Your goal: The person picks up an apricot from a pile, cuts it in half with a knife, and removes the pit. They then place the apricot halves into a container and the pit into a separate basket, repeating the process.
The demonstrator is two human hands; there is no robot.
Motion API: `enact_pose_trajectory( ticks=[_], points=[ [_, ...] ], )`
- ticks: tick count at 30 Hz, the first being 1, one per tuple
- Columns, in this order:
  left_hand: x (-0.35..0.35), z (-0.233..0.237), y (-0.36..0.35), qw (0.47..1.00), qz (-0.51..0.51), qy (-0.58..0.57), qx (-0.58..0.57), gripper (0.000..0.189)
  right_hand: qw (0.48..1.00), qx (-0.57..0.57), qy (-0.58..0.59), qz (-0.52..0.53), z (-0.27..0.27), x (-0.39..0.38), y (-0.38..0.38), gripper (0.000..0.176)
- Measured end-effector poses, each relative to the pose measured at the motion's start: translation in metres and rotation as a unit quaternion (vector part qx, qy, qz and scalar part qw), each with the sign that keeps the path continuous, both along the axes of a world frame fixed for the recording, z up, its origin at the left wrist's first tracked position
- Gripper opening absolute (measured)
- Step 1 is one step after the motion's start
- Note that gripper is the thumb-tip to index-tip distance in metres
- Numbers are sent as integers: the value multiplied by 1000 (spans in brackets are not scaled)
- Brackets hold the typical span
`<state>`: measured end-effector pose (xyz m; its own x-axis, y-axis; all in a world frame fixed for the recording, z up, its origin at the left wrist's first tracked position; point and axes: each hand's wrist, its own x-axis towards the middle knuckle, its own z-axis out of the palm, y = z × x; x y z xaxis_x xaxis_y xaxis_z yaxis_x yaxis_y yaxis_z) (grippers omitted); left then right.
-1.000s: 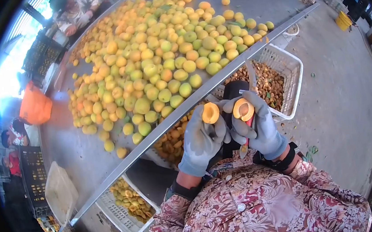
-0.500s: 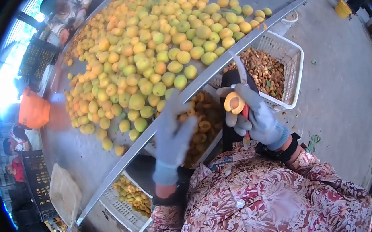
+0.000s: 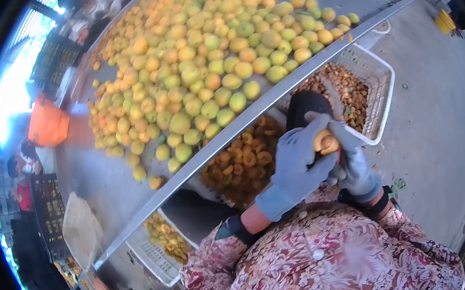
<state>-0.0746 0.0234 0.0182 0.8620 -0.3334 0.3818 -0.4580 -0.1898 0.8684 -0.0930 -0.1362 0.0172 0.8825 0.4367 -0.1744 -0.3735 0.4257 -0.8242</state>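
In front of my chest both gloved hands meet at a cut apricot (image 3: pixel 325 141), its orange flesh facing up with what looks like a brown pit in it. My left hand (image 3: pixel 296 167) is closed on the apricot from the left. My right hand (image 3: pixel 356 164) is closed beside it around a knife, of which a sliver of red handle (image 3: pixel 340 156) shows; fingers hide most of the rest. Beyond the hands, a heap of whole apricots (image 3: pixel 192 76) covers much of the metal table (image 3: pixel 121 211). Halved apricots (image 3: pixel 242 158) fill a container below the table edge.
A white crate (image 3: pixel 388 85) of brown pits stands right of my knee. Another white crate (image 3: pixel 154 259) with yellow fruit pieces sits at lower left. An orange bucket (image 3: pixel 47 122) and a pale basin (image 3: pixel 79 229) are along the left side. Other people sit at far left and top left.
My left hand has moved right from above the halves container to the apricot and closed on it. My right hand shifted slightly right. The whole view has shifted a little.
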Motion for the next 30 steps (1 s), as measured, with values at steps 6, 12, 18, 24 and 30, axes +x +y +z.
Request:
enact_pose_trajectory(
  ticks=[6, 12, 18, 24, 30],
  points=[
    [15, 9, -7, 997, 14, 44, -56, 51, 933, -159, 13, -323, 63, 22, -2, 40],
    [22, 10, -33, 991, -21, 106, -82, 50, 897, 104, -128, -410, 72, 54, -17, 31],
    [29, 6, -49, 993, -3, 117, -36, 45, 894, 115, -108, -418, 61, 58, -30, 33],
    [37, 4, -59, 999, 19, 43, 17, 45, 879, 100, -76, -461, 63, 61, -33, 38],
    [37, 3, -61, 998, 24, 47, 13, 42, 882, 2, -72, -466, 60, 65, -36, 38]
  ],
)
